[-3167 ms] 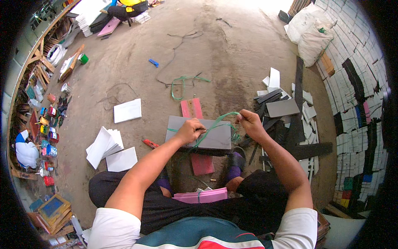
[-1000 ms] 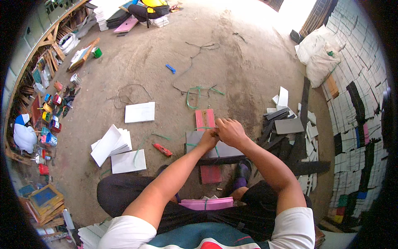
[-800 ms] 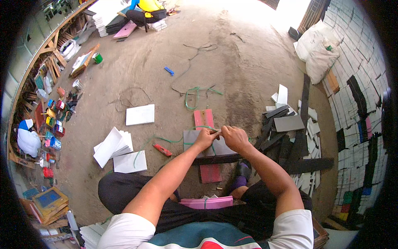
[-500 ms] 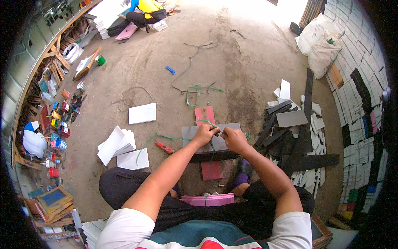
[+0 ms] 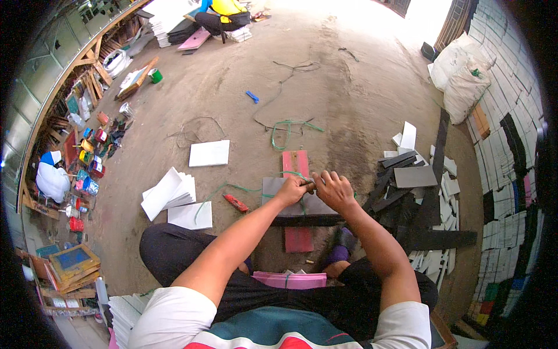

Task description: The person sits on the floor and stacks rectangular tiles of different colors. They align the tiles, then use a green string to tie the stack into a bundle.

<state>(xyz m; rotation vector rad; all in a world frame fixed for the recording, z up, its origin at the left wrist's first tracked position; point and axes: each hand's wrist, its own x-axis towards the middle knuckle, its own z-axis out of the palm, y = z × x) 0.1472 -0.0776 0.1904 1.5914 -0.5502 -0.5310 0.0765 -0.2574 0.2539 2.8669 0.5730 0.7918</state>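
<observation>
Both my hands meet over a stack of dark grey sheets (image 5: 273, 189) lying across a red-pink board (image 5: 295, 160) on the floor between my legs. Green string (image 5: 241, 187) runs round the stack and trails off to the left. My left hand (image 5: 292, 192) is closed in a pinch on the string above the stack. Close beside it, my right hand (image 5: 335, 191) pinches at the same spot, its other fingers raised; the exact grip is partly hidden. A red-handled tool (image 5: 236, 203), possibly a cutter, lies left of the stack.
White sheets (image 5: 168, 192) lie to the left, a heap of black and white offcuts (image 5: 415, 177) to the right. A bundle of pink sheets (image 5: 289, 280) sits close to my body. Loose green string (image 5: 285, 132) lies ahead. Paint cans (image 5: 87, 185) line the left; a person (image 5: 224, 17) crouches far off.
My right hand has turned, and its fingers have lifted from a closed fist into a raised pinch. My left hand stays in its pinch. The whole view has shifted slightly.
</observation>
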